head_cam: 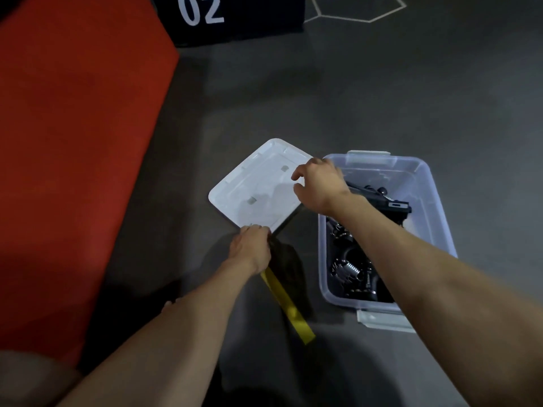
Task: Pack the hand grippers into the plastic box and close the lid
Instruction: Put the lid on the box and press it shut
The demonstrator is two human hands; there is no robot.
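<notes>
A clear plastic box point(423, 183) stands on the dark floor at the right, with several black hand grippers point(349, 268) with metal springs lying inside. Its white lid point(258, 186) lies tilted just left of the box, raised off the floor. My left hand point(252, 248) grips the lid's near corner. My right hand point(318, 183) reaches across the box and holds the lid's right edge with curled fingers. My right forearm hides part of the box's contents.
A yellow strip point(289, 306) lies on the floor under my left wrist, beside a dark patch. A red mat point(73, 127) covers the left side. A black block marked 02 point(229, 16) stands at the back. A white latch point(382, 318) sticks out at the box's near end.
</notes>
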